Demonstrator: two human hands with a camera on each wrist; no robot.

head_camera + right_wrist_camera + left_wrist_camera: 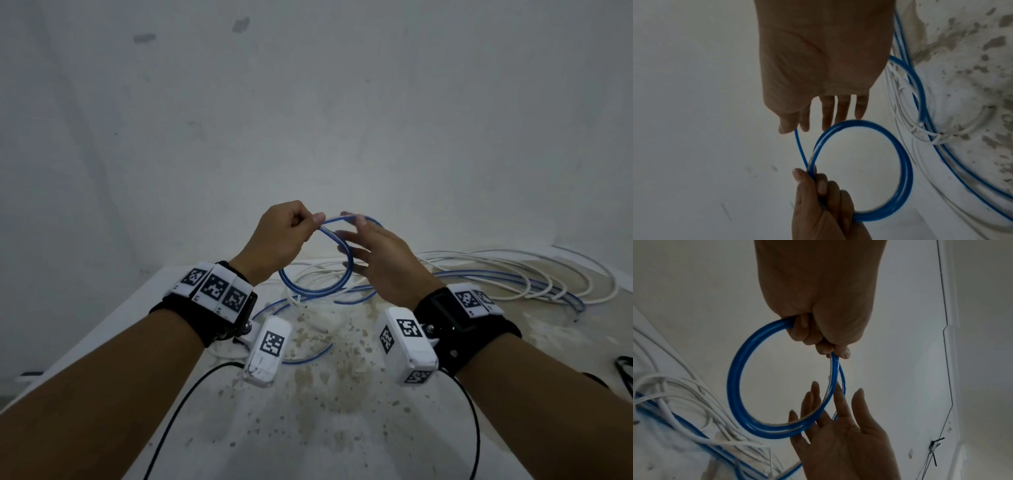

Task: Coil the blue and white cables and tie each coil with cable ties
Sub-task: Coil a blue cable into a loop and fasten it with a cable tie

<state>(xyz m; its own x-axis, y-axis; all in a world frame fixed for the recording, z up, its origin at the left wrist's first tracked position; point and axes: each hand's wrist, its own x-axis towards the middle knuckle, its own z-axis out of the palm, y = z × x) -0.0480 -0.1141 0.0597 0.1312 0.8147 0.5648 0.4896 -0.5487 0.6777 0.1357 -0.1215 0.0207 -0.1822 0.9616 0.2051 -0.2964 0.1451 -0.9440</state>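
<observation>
Blue cable coil (733,381) hangs upright from left hand (284,240) pinch (few turns); right hand (380,260) just beside, fingers straight, gripping nothing, nearer slack (922,91) on table (308,428) rightward.

Above the table (325,438) there are two hands: one left hand (279,236) and one right hand (387,260). One blue cable (733,378) hangs above it. White cable (894,97) lies on it, too tangled to count. Near its front are two camera boxes (269,349) (409,346) and two wrist bands (219,308) (445,318).
</observation>
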